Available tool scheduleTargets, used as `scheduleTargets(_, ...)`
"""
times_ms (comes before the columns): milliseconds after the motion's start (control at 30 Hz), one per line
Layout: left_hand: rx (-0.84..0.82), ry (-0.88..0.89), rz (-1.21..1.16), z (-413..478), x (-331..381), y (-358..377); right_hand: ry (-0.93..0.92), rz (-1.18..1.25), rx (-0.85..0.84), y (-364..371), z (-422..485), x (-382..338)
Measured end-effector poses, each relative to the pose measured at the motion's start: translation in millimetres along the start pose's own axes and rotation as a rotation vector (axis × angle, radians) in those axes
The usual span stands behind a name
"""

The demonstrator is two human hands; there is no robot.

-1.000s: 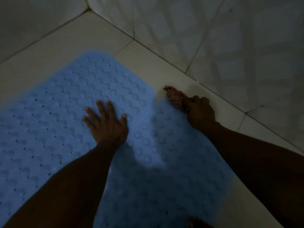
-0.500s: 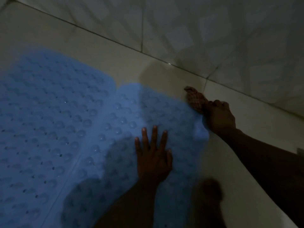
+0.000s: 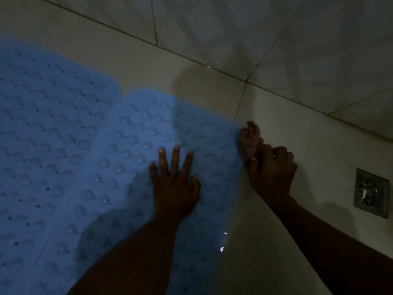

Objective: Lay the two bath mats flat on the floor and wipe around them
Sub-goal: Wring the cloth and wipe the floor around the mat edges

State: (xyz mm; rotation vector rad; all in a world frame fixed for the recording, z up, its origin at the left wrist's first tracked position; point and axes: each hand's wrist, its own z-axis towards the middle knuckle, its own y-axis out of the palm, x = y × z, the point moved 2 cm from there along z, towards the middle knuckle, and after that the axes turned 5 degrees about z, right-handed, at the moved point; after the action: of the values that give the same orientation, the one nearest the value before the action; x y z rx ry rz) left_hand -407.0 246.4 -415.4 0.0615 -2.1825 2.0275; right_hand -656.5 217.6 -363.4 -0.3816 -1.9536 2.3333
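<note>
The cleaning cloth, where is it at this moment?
In the head view the cloth is right of centre, bunched in the right hand, against the right edge of the blue mat.

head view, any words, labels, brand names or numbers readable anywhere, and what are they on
None can be read.
Right bath mat: only raised bumps, no print shows.
Left bath mat: the same, no lettering.
Cloth in the right hand: a checked pattern, no label visible.
Floor drain: a metal grate, dim, no marking legible.
Floor tiles and wall tiles: plain.
</note>
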Motion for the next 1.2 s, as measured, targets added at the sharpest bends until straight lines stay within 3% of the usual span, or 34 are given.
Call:
scheduleTargets(67, -0.002, -0.012, 0.022, 1, 0, 2, -0.146, 0.123, -0.008, 0, 20, 3)
scheduleTargets(200, -0.009, -0.025, 0.067, -1, 0, 5, -0.475, 0.232, -0.329, 34, 25, 9)
scheduleTargets(300, -0.033, -0.049, 0.086, 2, 1, 8, -0.417, 0.272, -0.387, 51, 12, 13)
scheduleTargets(533, 0.078, -0.028, 0.097, 1, 0, 10, -0.420, 0.248, -0.285, 57, 10, 9)
scheduleTargets(933, 0.025, -0.077, 0.060, -4, 1, 12, -0.364, 0.297, -0.149, 62, -6, 9)
scheduleTargets(1067, -0.066, -0.083, 0.022, -45, 7, 15, -0.297, 0.282, -0.164, 54, -54, 12)
scheduleTargets(1200, -0.027, -0.032, 0.012, -117, 0, 16, -0.280, 0.278, -0.153, 41, -110, 14)
